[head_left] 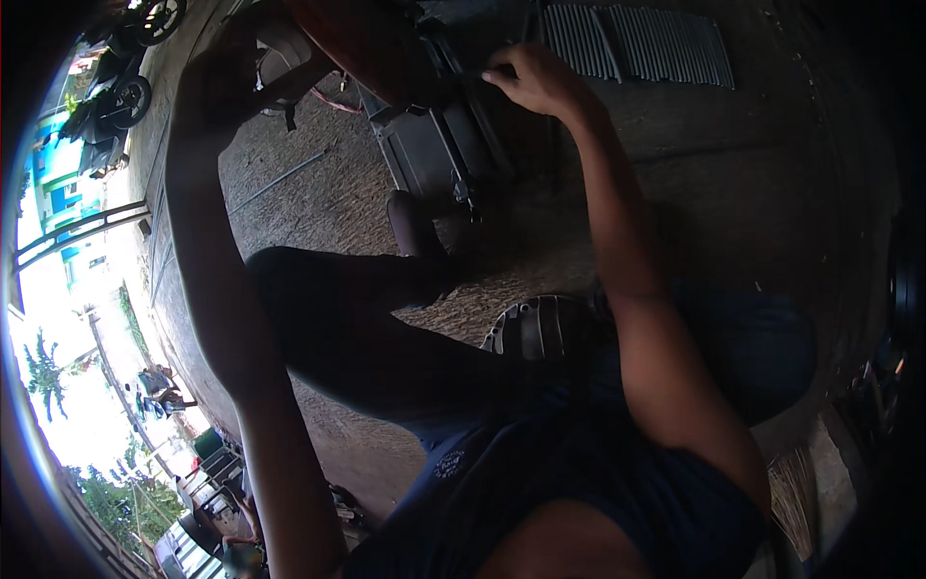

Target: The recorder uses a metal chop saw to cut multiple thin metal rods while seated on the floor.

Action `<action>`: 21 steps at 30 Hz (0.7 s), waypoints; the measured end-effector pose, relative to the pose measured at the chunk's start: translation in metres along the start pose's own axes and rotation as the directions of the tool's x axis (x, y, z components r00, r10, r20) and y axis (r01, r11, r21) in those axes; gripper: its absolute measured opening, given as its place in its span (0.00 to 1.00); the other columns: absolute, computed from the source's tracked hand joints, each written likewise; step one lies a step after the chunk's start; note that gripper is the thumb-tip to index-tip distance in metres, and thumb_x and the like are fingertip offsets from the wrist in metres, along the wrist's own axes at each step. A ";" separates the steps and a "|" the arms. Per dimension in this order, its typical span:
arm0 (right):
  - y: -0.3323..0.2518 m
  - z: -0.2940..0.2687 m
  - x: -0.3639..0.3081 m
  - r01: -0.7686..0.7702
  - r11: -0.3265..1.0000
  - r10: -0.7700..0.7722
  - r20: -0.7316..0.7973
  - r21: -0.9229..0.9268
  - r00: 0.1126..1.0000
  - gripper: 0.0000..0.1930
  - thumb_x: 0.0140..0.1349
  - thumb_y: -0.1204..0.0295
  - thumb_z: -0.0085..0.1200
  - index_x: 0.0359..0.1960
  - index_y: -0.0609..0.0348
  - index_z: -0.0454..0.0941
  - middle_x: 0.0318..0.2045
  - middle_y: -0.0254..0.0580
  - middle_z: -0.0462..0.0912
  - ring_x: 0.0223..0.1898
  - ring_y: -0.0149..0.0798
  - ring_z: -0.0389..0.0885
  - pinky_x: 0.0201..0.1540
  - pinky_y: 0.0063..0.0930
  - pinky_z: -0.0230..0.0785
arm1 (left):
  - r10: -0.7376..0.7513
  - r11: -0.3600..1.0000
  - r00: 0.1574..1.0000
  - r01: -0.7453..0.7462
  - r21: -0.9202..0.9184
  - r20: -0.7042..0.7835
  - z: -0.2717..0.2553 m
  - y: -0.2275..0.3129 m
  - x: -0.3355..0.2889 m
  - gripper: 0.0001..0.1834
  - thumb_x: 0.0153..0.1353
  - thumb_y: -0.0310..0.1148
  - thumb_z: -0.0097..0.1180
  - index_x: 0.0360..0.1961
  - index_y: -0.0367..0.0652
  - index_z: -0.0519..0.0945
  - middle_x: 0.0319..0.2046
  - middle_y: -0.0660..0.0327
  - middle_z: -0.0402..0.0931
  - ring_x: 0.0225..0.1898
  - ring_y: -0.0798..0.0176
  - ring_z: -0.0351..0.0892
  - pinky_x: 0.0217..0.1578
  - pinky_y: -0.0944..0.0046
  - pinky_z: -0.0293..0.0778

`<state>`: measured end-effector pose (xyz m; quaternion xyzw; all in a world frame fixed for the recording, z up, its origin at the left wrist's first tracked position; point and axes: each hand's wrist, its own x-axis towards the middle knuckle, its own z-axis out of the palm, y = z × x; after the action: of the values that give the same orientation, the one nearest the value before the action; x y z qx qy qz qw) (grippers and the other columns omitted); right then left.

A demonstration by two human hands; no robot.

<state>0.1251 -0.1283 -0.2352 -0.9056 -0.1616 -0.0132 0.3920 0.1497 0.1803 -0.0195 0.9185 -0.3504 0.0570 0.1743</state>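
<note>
My right hand (532, 79) is raised near the top middle, its thumb and fingers pressed together. A thin dark thing seems to run from the fingertips toward a dark metal frame (439, 145), but its kind is lost in shadow. At the upper left, my left hand (220, 85) reaches beside a rounded grey part (280, 64); deep shadow hides how its fingers lie. Between both hands is a smooth reddish-brown body panel (362, 43), tilted over the frame. A pinkish cable (335, 100) hangs below the panel.
A ribbed grey metal panel (637, 43) lies at the upper right. A thin rod (278, 181) rests on the rough floor. By my legs sits a finned metal casing (535, 328). Motorcycles (121, 101) stand at the far left; a straw broom (793, 497) is at the lower right.
</note>
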 end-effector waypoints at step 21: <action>0.036 0.049 0.034 0.223 0.974 -0.224 -0.016 -0.040 0.974 0.11 0.58 0.72 0.56 0.43 0.57 0.79 0.36 0.47 0.83 0.41 0.52 0.80 0.44 0.41 0.72 | -0.157 0.902 0.978 0.086 0.422 0.137 -0.004 -0.034 -0.008 0.21 0.51 0.40 0.68 0.42 0.38 0.78 0.37 0.59 0.80 0.37 0.62 0.82 0.41 0.65 0.78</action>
<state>0.1632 -0.1065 -0.2898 -0.8888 -0.2582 -0.0697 0.3722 0.1666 0.2105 -0.0269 0.9561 -0.2855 0.0415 -0.0512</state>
